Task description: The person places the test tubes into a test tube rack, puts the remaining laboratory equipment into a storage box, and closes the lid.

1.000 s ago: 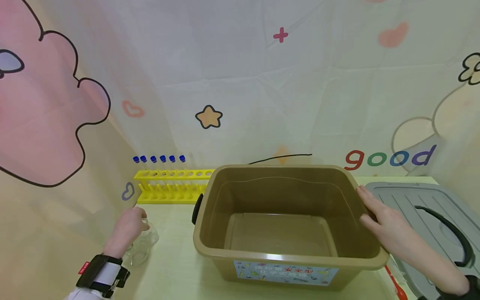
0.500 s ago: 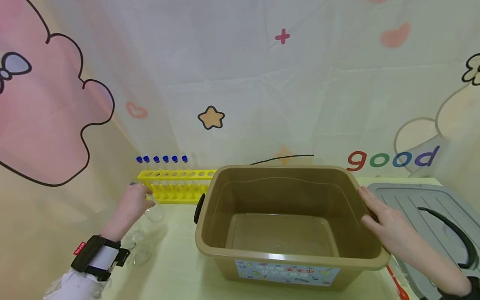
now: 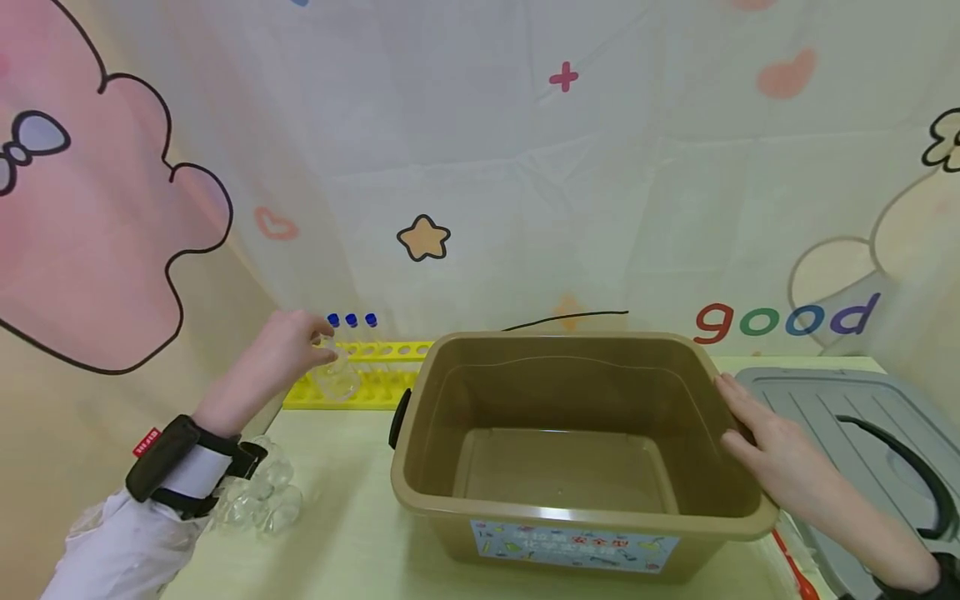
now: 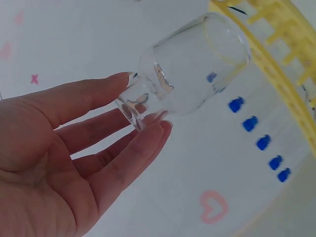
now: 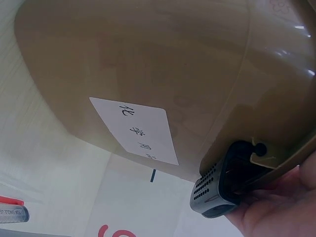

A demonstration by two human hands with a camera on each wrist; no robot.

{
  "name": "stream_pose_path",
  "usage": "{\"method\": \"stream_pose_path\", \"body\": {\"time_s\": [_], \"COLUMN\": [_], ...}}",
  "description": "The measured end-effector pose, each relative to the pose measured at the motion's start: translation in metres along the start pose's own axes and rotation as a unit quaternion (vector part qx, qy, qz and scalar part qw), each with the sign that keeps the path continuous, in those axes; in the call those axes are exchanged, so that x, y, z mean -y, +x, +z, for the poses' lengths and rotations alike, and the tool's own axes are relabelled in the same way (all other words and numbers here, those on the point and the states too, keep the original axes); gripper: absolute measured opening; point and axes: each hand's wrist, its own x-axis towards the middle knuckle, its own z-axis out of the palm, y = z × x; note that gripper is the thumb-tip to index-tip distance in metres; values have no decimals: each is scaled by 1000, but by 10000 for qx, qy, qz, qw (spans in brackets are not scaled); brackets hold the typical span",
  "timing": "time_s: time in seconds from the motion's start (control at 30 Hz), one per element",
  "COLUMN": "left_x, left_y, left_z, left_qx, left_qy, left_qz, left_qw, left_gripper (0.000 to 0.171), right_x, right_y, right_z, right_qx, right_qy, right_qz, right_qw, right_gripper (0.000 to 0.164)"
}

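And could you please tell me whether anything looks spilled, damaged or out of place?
Nothing stands out: the brown rectangular plastic bin sits upright, the grey ridged plastic lid lies beside it, and the clear narrow-necked glass flask in the left hand looks intact.

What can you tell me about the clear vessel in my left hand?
The clear vessel is colourless, glass or clear plastic, with a wide rounded body and narrower neck. It looks empty. Your left hand pinches it by the neck, body hanging lower, in front of the yellow rack; whether it touches that is unclear.
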Motion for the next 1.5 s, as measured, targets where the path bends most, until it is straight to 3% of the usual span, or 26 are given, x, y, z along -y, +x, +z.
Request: {"method": "stream_pose_path", "body": {"time_s": [0.13, 0.3, 0.7, 0.93, 1.07, 1.3, 1.5], "left_x": [-18, -41, -96, -122, -134, -148, -156], "left_y": [6, 14, 30, 43, 52, 66, 77], "left_z": [-9, -14, -8, 11, 26, 55, 83], "left_qx": [130, 271, 406, 777, 865, 1110, 1382], "left_qy": [-25, 9, 149, 72, 155, 694, 1523], "left_qz": [59, 151, 674, 682, 1035, 1341, 1442], "left_qw": [9999, 9995, 9968, 9946, 9907, 9823, 9679], "left_gripper": [13, 23, 23, 19, 10, 16, 22], "right_x": [0, 1, 1, 3, 2, 0, 1], "right_y": [0, 0, 0, 0, 0, 1, 1], "right_z": [-1, 0, 0, -1, -1, -1, -1], "right_qx": [1, -1, -3, 43, 55, 112, 114], "right_qy": [-21, 6, 14, 89, 102, 91, 73], "right_qz": [67, -67, 89, 8, 56, 137, 108], "right_qw": [10000, 10000, 10000, 10000, 9999, 9998, 9999], "right_gripper": [48, 48, 48, 48, 48, 48, 48]}}
